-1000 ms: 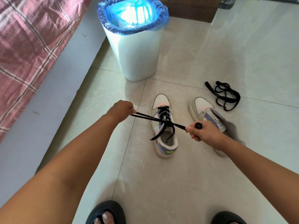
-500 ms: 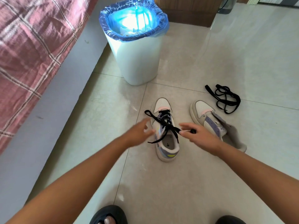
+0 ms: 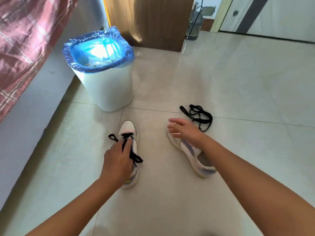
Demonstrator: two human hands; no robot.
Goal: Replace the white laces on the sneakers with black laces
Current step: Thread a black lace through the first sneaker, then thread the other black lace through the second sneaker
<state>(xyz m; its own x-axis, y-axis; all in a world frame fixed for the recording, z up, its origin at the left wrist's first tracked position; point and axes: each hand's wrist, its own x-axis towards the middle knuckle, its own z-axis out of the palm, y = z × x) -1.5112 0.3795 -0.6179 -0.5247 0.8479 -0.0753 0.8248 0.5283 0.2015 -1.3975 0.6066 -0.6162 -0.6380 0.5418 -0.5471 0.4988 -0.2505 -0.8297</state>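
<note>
In the lower middle of the frame my left hand (image 3: 117, 163) rests on top of the laced sneaker (image 3: 132, 133), palm down. Its fingers lie fairly straight over the tongue and over the black lace (image 3: 134, 156) that is threaded in this shoe. I cannot tell if any finger pinches the lace, because the picture is blurred there. One loop of this lace sticks out to the left of the shoe, and another end hangs at its right side.

My right hand (image 3: 185, 129) is in the middle right of the frame, spread open with the fingers pointing left, and it holds nothing. It hovers over the toe end of the second sneaker (image 3: 192, 154). This shoe lies on its side on the floor tiles (image 3: 238, 82) and I see no lace in it, though the hand and arm cover a part.

Just beyond the right hand, a spare black lace (image 3: 202, 116) lies in a loose tangle on the floor, apart from both shoes.

In the upper left stands a white bin (image 3: 109, 89) with a blue bag (image 3: 98, 53) folded over its rim. A pink checked bedcover (image 3: 22, 41) fills the upper left corner. Behind the bin there is a wooden cabinet (image 3: 153, 23).

I can read no brand, label or writing on the shoes or on the bin.
</note>
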